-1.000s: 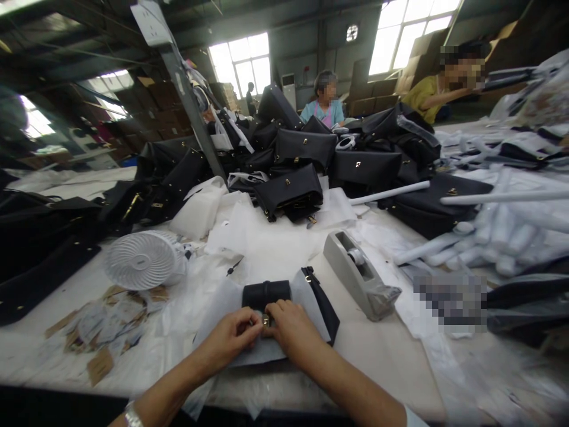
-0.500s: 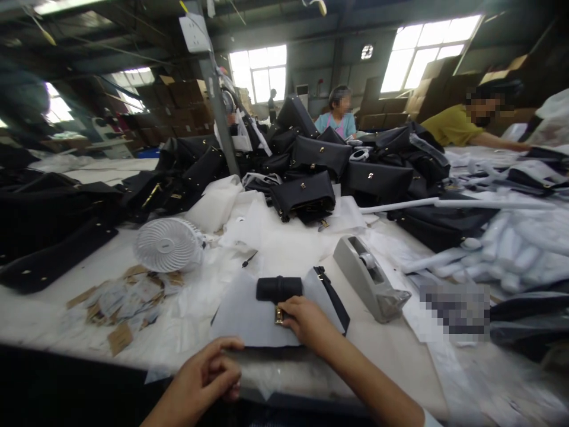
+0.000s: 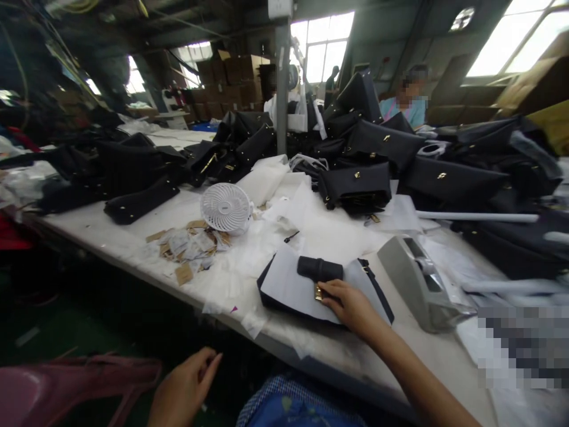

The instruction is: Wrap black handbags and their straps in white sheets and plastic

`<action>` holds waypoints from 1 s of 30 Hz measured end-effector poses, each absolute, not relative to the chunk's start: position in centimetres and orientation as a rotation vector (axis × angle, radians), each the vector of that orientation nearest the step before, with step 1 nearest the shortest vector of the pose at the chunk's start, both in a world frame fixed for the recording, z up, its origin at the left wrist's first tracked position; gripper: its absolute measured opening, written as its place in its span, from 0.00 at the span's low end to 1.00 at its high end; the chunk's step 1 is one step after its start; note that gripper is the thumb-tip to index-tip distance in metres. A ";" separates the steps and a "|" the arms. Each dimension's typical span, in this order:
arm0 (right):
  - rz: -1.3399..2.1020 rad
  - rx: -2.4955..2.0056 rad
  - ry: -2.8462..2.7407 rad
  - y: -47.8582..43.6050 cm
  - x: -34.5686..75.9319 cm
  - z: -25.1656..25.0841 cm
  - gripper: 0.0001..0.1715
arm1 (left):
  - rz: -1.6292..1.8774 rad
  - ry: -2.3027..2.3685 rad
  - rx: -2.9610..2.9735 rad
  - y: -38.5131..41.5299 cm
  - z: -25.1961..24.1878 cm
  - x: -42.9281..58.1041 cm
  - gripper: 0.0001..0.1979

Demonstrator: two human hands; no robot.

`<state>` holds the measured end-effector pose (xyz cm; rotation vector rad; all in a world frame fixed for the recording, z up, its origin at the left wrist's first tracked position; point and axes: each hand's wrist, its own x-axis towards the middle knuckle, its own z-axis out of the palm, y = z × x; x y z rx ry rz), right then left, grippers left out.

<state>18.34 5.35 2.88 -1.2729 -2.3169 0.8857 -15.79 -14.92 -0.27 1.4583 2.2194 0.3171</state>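
Note:
A black handbag (image 3: pixel 380 290) lies on the worktable before me, its front covered by a pale sheet (image 3: pixel 284 279). Across the sheet rests a short black rolled piece with a band round its middle (image 3: pixel 320 268). My right hand (image 3: pixel 351 302) reaches over the bag, its fingers closed at the gold clasp (image 3: pixel 318 292) just below that piece. Off the table's front edge, low in the view, hangs my left hand (image 3: pixel 189 379), away from the bag. Its fingers are curled in with the thumb against them; whatever they may hold is hidden.
Right of the bag stands a grey tape dispenser (image 3: pixel 415 284). A white fan (image 3: pixel 226 207) and a heap of small packets (image 3: pixel 191 246) lie to the left. Black bags (image 3: pixel 355 184) are piled behind. A pink chair (image 3: pixel 80 385) stands below left; a co-worker (image 3: pixel 406 104) is beyond the pile.
The view has swung left, so the table appears farther right. My left hand has dropped back from the bag's front edge to below the table edge. My right hand stays at the clasp.

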 end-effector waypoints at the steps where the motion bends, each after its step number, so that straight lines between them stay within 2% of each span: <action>1: 0.893 -1.280 -2.311 5.2 18.2 3.1 0.21 | 0.396 2.179 1.562 -13.4 1.1 -15.1 0.15; 4: 0.886 -1.315 -2.294 4.9 17.9 3.6 0.20 | 0.854 1.794 2.156 -7.9 5.7 -11.2 0.13; 5: 0.875 -1.331 -2.287 4.9 17.9 3.6 0.20 | 0.874 1.616 2.276 -5.9 6.9 -9.4 0.13; 8: 0.865 -1.366 -2.264 4.9 17.8 3.6 0.21 | 0.613 1.370 2.406 -0.2 8.3 -4.7 0.12; 11: 0.889 -1.379 -2.256 4.9 17.8 3.5 0.20 | 0.515 1.317 2.448 3.8 6.2 -2.7 0.05; 16: 0.944 -1.416 -2.240 4.7 17.7 3.5 0.22 | 0.578 1.194 2.520 4.7 1.5 -3.8 0.18; 21: 0.979 -1.404 -2.268 4.7 17.7 3.9 0.21 | 0.768 1.127 2.595 3.3 -0.6 -4.6 0.15; 25: 0.909 -1.451 -2.352 5.1 17.4 4.1 0.17 | 0.895 0.998 2.655 3.1 -1.3 -4.6 0.18; 30: 0.912 -1.565 -2.431 6.2 17.1 4.4 0.11 | 0.860 1.049 2.659 2.9 -0.7 -4.2 0.20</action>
